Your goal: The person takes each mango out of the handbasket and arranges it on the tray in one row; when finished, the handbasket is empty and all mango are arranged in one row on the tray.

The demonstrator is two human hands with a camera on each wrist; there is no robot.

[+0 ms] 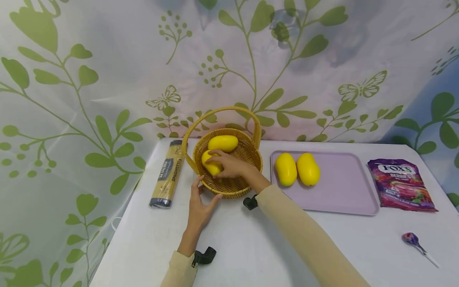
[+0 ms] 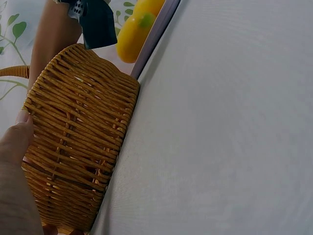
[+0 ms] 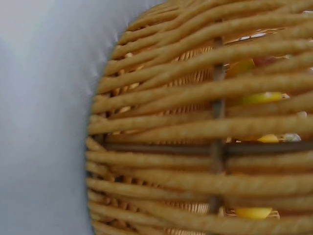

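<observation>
In the head view, a round wicker basket (image 1: 229, 194) with a tall hoop handle stands at the back of the table. My right hand (image 1: 231, 165) reaches into it from the right, fingers and thumb gripping a yellow mango (image 1: 209, 162) at the basket's left side. Behind that one lies a second yellow mango (image 1: 223, 142). My left hand (image 1: 200, 209) holds the basket's near left side, thumb and fingers spread along the wall. The left wrist view shows the thumb (image 2: 17, 134) against the woven wall. Weave fills most of the right wrist view, hiding the right hand.
Two more yellow mangoes (image 1: 297, 169) lie on a pale purple tray (image 1: 340, 183) right of the basket. A spaghetti pack (image 1: 168, 175) lies to the left. At far right are a Fox's candy bag (image 1: 401, 185) and a lollipop (image 1: 411, 240). A patterned curtain (image 1: 229, 71) hangs behind.
</observation>
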